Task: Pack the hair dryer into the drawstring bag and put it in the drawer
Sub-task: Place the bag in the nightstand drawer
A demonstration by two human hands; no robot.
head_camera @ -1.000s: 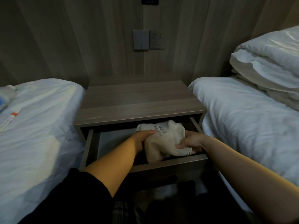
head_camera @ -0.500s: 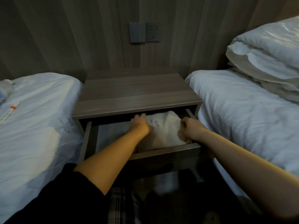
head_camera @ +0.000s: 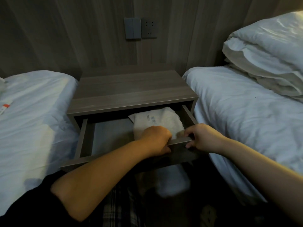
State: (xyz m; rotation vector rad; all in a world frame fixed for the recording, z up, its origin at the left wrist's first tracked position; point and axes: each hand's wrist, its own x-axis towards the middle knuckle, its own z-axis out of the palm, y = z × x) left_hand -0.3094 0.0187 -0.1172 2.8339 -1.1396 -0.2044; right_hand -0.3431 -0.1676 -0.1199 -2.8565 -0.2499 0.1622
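Note:
A cream drawstring bag [head_camera: 161,120] with printed lettering lies in the right half of the open drawer [head_camera: 85,136] of the bedside table [head_camera: 131,90]. The hair dryer itself is not visible. My left hand [head_camera: 156,139] is off the bag and curls over the top edge of the drawer front, thumb on the outer face. My right hand [head_camera: 202,136] grips the same edge just to the right, fingers hooked over it. The left half of the drawer floor is bare.
White-sheeted beds flank the table, one on the left [head_camera: 32,125] and one on the right [head_camera: 246,115]. Stacked pillows [head_camera: 268,51] sit on the right bed. A small tube [head_camera: 5,107] lies on the left bed. A switch and socket [head_camera: 140,28] are on the wall.
Both hands have let go of the bag and pulled back onto the drawer's front edge. The bag now rests lower and flatter inside the drawer.

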